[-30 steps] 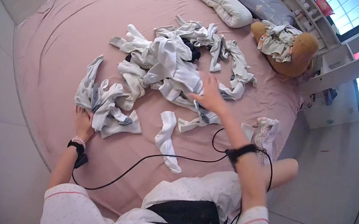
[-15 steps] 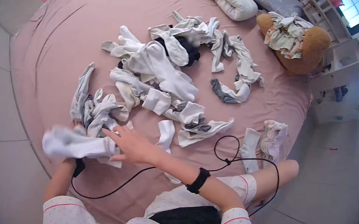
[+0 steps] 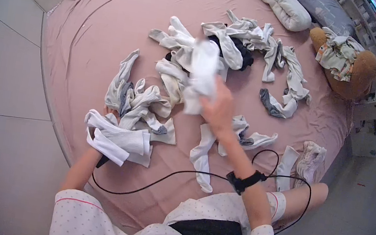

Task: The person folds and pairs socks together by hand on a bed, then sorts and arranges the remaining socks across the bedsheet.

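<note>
My right hand is shut on white socks, smeared by motion, above the middle of the sock heap. My left hand rests at the near left among grey-and-white socks. Its fingers are mostly hidden. White ribbed socks lie draped across my left wrist. Between my arms a single white sock lies stretched on the pink sheet. More socks, white with some black ones, are heaped beyond my right hand.
A black cable runs from wrist to wrist across the pink bed sheet. Other socks curve along the right. A brown plush toy with cloth on it and a rolled quilt are at the far right.
My right hand has moved from beside my left wrist out to the middle heap and now holds white socks. My left hand stays under the draped socks. The view has shifted.
</note>
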A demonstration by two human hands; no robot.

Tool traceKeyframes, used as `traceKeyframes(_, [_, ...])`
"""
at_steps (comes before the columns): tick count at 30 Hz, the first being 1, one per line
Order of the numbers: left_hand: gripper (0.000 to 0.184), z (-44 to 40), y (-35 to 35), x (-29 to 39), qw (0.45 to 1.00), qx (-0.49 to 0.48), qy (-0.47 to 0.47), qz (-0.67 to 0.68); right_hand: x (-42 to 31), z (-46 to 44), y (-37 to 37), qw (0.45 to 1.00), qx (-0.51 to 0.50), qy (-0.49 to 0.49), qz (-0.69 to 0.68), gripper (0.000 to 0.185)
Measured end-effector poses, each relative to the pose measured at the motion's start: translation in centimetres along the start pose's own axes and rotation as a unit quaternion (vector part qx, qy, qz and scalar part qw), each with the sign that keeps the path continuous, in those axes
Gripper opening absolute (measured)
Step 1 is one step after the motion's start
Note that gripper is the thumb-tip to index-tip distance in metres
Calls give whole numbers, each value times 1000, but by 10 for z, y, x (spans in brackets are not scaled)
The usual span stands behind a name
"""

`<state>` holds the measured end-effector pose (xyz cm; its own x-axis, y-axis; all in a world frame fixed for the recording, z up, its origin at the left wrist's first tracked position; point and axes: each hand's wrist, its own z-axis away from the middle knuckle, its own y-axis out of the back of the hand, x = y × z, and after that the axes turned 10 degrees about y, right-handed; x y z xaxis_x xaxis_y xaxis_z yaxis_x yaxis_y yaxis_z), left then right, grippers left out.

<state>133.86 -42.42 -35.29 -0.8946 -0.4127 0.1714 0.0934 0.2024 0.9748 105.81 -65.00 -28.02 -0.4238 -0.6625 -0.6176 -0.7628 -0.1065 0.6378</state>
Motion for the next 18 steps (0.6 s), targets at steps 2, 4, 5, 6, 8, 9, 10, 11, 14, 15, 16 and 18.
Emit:
traceKeyframes(2, [44,-2,-1,1,1000,1,2,1,-50,2,3,983,-114,94,-112,58])
traceKeyframes(4, [44,-4,-3,1,1000,2,1,0,-65,18,-11,938,-218,243,-120,53])
traceKeyframes(5, [44,-6,-4,2,1000,3,-1,1,-66,23,-13,939,-214,241,-119,53])
traceKeyframes(6, [44,-9,-6,4,1000,5,-2,1,-65,27,-14,945,-212,219,-123,51])
traceKeyframes(8, [44,-14,-9,7,1000,6,-2,2,-49,29,-16,967,-185,174,-30,52])
traceKeyframes(9, [43,-15,-9,8,1000,8,-3,4,-35,27,-15,981,-147,116,44,56])
traceKeyframes(10, [43,-15,-9,8,1000,7,-3,5,-23,25,-12,986,-107,55,117,61])
traceKeyframes(11, [43,-16,-9,8,1000,7,-4,7,-12,27,-7,979,-94,31,181,66])
traceKeyframes(14, [43,-13,-8,8,1000,5,-5,6,30,32,-3,958,-189,-59,209,72])
traceKeyframes(15, [42,-11,-8,8,1000,5,-6,5,44,32,-7,932,-297,-123,170,73])
traceKeyframes(16, [42,-11,-8,8,1000,5,-5,4,47,22,-6,933,-292,-125,172,73])
traceKeyframes(18, [42,-8,-7,9,1000,3,-6,4,51,-2,-3,825,-461,-95,-312,76])
